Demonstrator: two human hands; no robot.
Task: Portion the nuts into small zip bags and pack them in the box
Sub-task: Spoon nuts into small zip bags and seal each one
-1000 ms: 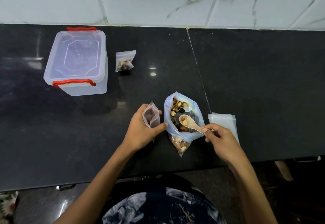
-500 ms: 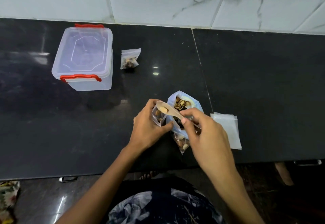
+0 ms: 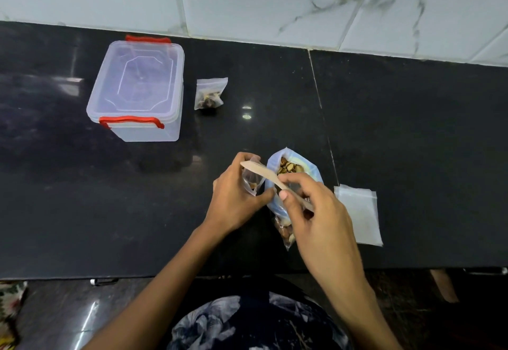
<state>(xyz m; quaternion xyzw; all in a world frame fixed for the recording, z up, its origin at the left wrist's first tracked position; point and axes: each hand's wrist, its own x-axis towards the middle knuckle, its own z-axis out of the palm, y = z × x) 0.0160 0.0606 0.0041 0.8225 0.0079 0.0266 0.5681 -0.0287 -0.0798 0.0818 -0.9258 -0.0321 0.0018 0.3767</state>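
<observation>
Small bag [image 3: 251, 180] with a few nuts inside sits gripped in our left hand [image 3: 236, 198], beside the open nut bag [image 3: 295, 168] on the counter [image 3: 412, 143]. Our right hand [image 3: 316, 212] pinches the spoon [image 3: 270, 179], bowl tipped over the small bag's mouth. Box [image 3: 137, 91] lidded far left, filled bag [image 3: 210, 93] beside it; spare bags [image 3: 357, 215] right.

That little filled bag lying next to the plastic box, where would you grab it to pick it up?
Probably by the flat empty top strip of the filled bag, pinched from above on the far side. The nuts sit bunched in its lower, nearer part, so the top is thin and easy for fingers to close on. It lies apart from the box, so the approach looks free.
</observation>
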